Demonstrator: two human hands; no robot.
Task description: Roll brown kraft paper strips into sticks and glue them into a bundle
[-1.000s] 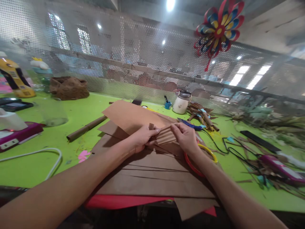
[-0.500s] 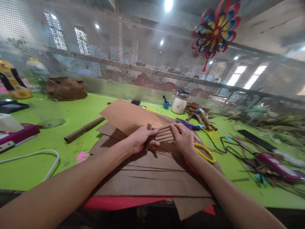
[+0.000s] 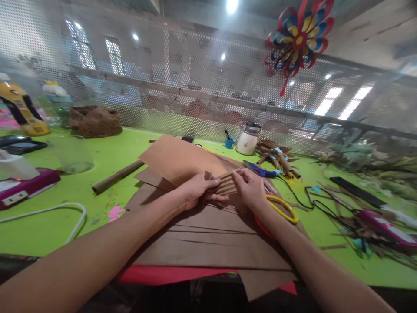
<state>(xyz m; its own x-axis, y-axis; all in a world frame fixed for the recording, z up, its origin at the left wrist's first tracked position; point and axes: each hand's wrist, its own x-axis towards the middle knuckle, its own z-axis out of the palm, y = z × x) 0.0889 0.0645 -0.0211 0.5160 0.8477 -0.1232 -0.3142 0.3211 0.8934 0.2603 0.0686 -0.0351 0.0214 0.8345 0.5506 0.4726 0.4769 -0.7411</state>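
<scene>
Between my two hands is a small striped piece of brown paper [image 3: 227, 183], its stripes light and dark. My left hand [image 3: 198, 190] pinches its left end between thumb and fingers, where a narrow brown strip [image 3: 207, 175] pokes up. At the other end, the fingertips of my right hand [image 3: 249, 187] are closed on the upper right edge. Beneath both hands lie stacked brown paper sheets [image 3: 208, 250]. A lighter brown sheet [image 3: 176, 156] lies behind my left hand. Scissors with a yellow handle loop [image 3: 285, 209] sit under my right wrist, partly hidden.
A blue glue gun [image 3: 260, 169] lies behind my right hand, its black cord running right. A brown paper tube [image 3: 117, 177] is at left, near a clear cup [image 3: 73, 154] and a purple power strip [image 3: 29, 189]. A white jar [image 3: 248, 139] stands at the back.
Both hands keep hold of the striped paper. Fingers of my left hand have shifted slightly right along it, covering more of its left end. The whole view has shifted a little.
</scene>
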